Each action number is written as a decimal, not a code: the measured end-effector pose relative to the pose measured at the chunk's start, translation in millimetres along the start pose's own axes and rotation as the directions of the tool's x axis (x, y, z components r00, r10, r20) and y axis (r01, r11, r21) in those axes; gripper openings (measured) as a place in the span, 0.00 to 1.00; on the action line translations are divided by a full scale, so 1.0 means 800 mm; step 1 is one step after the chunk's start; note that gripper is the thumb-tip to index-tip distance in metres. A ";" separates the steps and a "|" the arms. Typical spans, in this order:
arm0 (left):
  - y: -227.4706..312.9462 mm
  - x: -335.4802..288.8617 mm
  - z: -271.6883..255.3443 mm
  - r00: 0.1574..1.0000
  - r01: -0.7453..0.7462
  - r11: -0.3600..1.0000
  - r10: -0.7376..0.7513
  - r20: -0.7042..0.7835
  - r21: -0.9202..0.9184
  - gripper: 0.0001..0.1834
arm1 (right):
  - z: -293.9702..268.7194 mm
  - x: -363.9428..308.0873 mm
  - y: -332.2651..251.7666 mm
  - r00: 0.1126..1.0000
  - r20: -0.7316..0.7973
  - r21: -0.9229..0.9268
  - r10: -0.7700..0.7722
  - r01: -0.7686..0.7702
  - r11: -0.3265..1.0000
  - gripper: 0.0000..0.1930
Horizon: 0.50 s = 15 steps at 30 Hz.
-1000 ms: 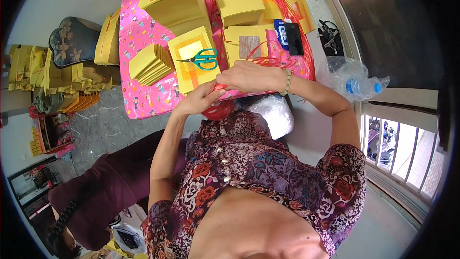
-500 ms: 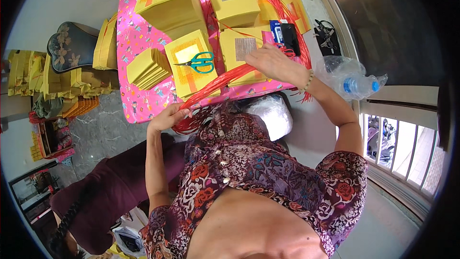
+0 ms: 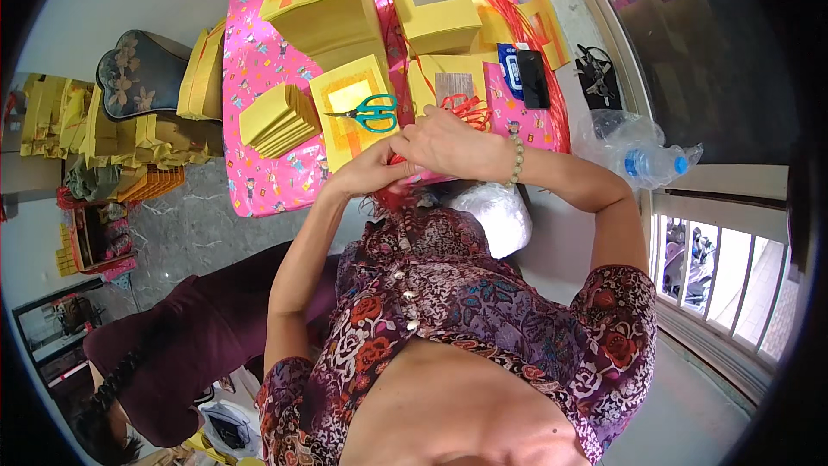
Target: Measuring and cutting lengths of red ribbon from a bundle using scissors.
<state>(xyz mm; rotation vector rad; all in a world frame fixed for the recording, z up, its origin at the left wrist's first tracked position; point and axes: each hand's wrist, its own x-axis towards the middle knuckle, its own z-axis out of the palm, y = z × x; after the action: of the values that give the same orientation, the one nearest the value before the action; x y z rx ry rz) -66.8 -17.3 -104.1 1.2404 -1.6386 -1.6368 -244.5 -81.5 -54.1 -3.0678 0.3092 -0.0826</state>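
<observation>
My left hand (image 3: 373,169) and my right hand (image 3: 457,145) meet at the table's near edge, both closed on a bundle of red plastic strands (image 3: 469,109). Its looped part sticks out past my right fingers, over a yellow paper stack (image 3: 423,86) with a silver square. More of the bundle hangs below my hands; the grip itself is mostly hidden by my right hand. Just beyond my left hand, green-handled scissors (image 3: 373,113) lie on yellow paper (image 3: 338,85) with a gold and orange square.
A pink patterned cloth (image 3: 259,181) covers the table. Tall yellow paper stacks (image 3: 332,17) stand at the back, a fanned pile (image 3: 278,121) at left. On the right are a black phone (image 3: 534,80), a blue packet (image 3: 509,69) and a bagged bottle (image 3: 642,162). Another person (image 3: 198,328) bends at left.
My right hand has come left to meet my left hand, which has moved right. The bundle, earlier stretched between them, is now gathered, with loops showing. The phone is now more fully seen.
</observation>
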 end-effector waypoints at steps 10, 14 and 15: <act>0.002 -0.040 -0.001 0.988 0.128 0.978 -0.141 -0.069 -0.166 0.14 | -0.032 -0.016 0.110 0.965 0.239 0.423 0.112 -0.207 0.882 0.13; -0.013 -0.031 0.004 0.936 -0.035 0.996 0.002 -0.353 -0.088 0.10 | -0.020 -0.008 0.112 0.959 -0.076 0.748 0.274 -0.127 0.651 0.09; -0.011 -0.024 0.008 0.911 -0.058 0.995 0.021 -0.412 -0.079 0.09 | -0.012 -0.005 0.108 0.930 -0.099 0.777 0.354 -0.150 0.612 0.08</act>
<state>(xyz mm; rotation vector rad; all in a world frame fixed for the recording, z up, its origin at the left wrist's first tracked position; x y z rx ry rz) -61.4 3.7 -109.1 1.3835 -1.3046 -1.2963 -265.8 -165.4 -49.9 -2.1312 0.5537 -0.4565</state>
